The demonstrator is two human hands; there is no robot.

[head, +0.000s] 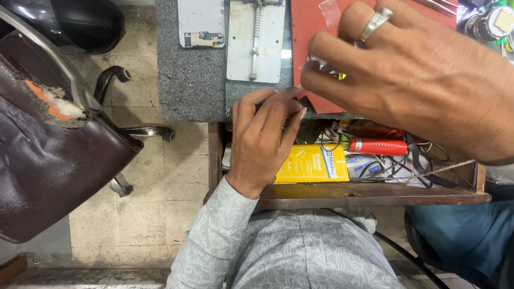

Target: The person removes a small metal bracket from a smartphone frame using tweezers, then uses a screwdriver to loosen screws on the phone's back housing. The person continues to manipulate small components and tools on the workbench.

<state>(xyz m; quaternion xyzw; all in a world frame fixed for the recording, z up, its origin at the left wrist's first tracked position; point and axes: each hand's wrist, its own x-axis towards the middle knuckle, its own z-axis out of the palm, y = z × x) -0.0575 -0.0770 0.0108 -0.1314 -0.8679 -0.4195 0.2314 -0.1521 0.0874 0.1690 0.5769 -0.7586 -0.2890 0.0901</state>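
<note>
My left hand [265,139] hovers over the open wooden drawer [369,195] at the workbench edge, fingers curled together with the tips pinched near the corner of a red mat [313,32]; whether it grips anything I cannot tell. My right hand [423,80], wearing a silver ring, is close to the camera above the red mat. Its fingertips pinch a small clear, shiny part [321,65] with a yellow spot. Inside the drawer lie a yellow box [313,166], a red-handled screwdriver [377,145] and tangled black cables.
A grey stone-like benchtop [187,80] carries a phone back panel [201,22] and a metal holder plate [256,40]. A worn brown chair [53,155] stands on the tiled floor at left. A blue-clad leg [466,235] is at the lower right.
</note>
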